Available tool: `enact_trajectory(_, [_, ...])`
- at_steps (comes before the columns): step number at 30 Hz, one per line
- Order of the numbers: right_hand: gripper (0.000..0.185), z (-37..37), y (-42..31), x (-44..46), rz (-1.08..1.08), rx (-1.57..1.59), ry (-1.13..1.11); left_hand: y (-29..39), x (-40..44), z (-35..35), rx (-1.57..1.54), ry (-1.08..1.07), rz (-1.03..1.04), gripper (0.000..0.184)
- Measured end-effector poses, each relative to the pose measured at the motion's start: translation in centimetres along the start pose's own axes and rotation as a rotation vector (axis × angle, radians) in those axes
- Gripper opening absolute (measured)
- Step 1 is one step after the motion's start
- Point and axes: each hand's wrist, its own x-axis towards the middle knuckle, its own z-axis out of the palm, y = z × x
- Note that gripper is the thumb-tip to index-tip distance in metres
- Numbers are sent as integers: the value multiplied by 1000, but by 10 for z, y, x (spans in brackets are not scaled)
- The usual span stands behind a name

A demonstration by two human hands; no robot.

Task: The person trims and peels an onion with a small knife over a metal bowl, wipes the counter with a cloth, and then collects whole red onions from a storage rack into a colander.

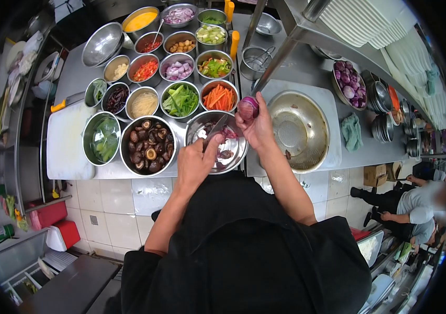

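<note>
**A round red onion in the right hand**

The red onion (248, 108) is up off the desk (372, 157), near the far right edge of a shiny bowl (223, 167). I think it will feel light and hard, with smooth skin that could slip. I would hold it by its fat, round sides and not squeeze too much.

The right hand (258, 131) has its fingers bent around the onion, open about as wide as the onion is. The left hand (191, 161) has its fingers pressed together on the handle end of a knife (216, 127). I cannot see much of the handle. The blade points up and away, over the bowl, apart from the onion.

Purple bits (226, 155) lie in the bowl. To its left is a pot of brown mushrooms (151, 154). To its right is a big pan (314, 131).
</note>
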Motion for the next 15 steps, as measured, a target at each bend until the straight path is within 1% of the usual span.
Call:
enact_trajectory(2, [45,-6,-1,1,65,19,-64,-7,5,3,125,-34,-60,44])
enact_trajectory(5, [46,1,-4,-5,163,115,-131,-16,10,9,228,-38,-78,39])
enact_trajectory(8, [44,2,-5,-7,252,228,-200,-27,11,14,202,-5,-11,38])
enact_trajectory(11, [41,1,-2,-7,294,268,-247,-23,13,10,170,-34,-8,42])
enact_trajectory(14, [39,-4,1,-6,309,279,-295,-2,17,-2,107,-165,-177,46])
enact_trajectory(15, [39,-4,1,-5,315,283,-315,-2,18,-2,102,-170,-177,47])
